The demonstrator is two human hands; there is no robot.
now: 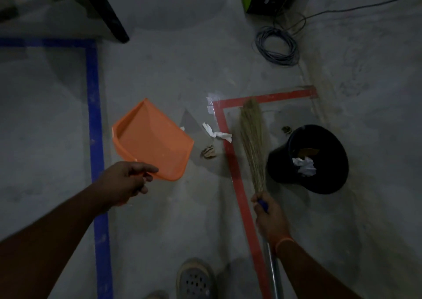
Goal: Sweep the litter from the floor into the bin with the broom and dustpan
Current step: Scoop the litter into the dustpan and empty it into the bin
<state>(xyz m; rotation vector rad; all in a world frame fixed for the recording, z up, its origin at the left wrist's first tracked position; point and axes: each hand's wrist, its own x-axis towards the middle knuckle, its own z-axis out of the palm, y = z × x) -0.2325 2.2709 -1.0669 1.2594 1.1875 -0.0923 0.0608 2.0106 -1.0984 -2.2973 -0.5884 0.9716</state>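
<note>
Left hand [127, 180] grips dustpan [151, 142] by handle, pan raised, mouth toward litter. Right hand [269, 216] clamps broom [252, 143], bristles beside white paper [217, 134] and brown scrap [209, 151], likely ready to push them panward. Bin [319, 180] near, paper already inside.

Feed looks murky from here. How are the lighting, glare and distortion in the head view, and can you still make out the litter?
Head view: dim overall, corners darkest; glare on the clear tape; wide-angle bending of the blue tape line; white paper and brown scrap still readable; bin interior mostly black.
</note>
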